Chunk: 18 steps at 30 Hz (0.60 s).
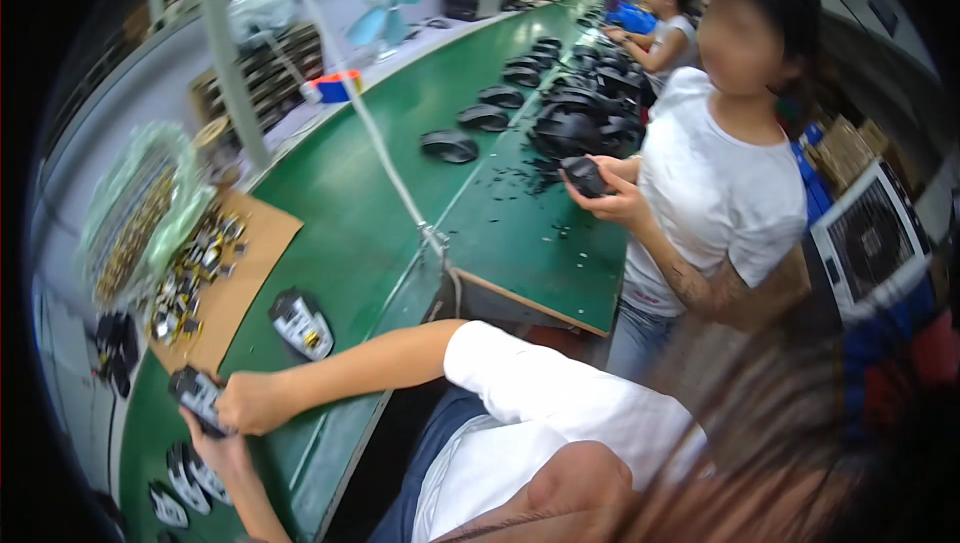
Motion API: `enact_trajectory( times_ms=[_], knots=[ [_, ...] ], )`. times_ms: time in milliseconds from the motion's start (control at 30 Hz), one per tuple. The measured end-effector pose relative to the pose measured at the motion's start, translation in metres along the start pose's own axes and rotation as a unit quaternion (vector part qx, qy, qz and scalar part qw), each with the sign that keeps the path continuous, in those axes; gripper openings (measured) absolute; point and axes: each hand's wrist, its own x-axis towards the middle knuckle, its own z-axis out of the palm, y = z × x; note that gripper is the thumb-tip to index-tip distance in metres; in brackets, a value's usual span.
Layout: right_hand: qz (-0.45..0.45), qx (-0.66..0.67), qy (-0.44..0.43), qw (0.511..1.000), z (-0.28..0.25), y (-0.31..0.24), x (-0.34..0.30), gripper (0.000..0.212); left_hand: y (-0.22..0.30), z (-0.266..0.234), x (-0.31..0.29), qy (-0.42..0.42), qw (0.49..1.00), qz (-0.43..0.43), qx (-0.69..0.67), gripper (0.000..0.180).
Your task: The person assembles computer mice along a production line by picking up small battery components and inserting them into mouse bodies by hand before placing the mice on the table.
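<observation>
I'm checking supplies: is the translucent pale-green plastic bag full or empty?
The bag is not empty: small gold-coloured parts show inside; whether it's full, I cannot tell.

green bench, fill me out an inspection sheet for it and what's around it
Surface: green bench, with a cardboard sheet lying on it
Job's things: black-and-white part in hand; a similar part on the bench; more parts at lower left
Clutter: small metal-and-yellow pieces loose on the cardboard sheet; black scraps beside heaped black shells
Hands: left hand holds the black-and-white part; right hand curled against it, fingertips hidden
Cables: cord-like strand near the bench corner
Surroundings: blue fan; co-worker holding a black shell; another person farther back
</observation>
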Motion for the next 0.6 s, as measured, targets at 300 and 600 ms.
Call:
enact_trajectory(
  times_ms=[300,600],
  knots=[
    [0.124,0.129,0.112,0.977,0.014,-0.006,0.0,0.015,0.004,0.04,0.002,0.11,0.992,0.022,0.059,0.052],
    [0.127,0.169,0.215,0.953,0.0,-0.024,0.019,0.028,0.006,0.076,0.001,0.155,0.963,0.114,0.187,0.055]
  ],
)
